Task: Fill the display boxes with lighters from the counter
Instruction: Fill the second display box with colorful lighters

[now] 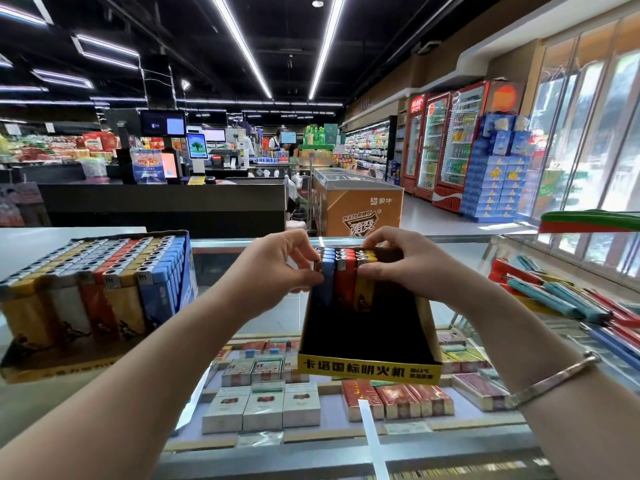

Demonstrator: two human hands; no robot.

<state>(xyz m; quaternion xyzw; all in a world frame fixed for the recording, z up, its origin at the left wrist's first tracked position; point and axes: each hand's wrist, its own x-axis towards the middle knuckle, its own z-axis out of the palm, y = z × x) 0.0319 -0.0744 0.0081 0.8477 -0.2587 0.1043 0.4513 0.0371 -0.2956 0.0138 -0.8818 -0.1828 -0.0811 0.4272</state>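
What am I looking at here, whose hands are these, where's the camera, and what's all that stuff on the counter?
No machine: a person is working, and one wide camera on their head looks forward and down. The left hand and right hand pinch a small bunch of lighters, blue, red and yellow, standing at the far end of a mostly empty display box. The box sits on a glass counter with cigarette packs underneath. At left is a full box of lighters; at right lie long loose lighters. Behind is a supermarket.
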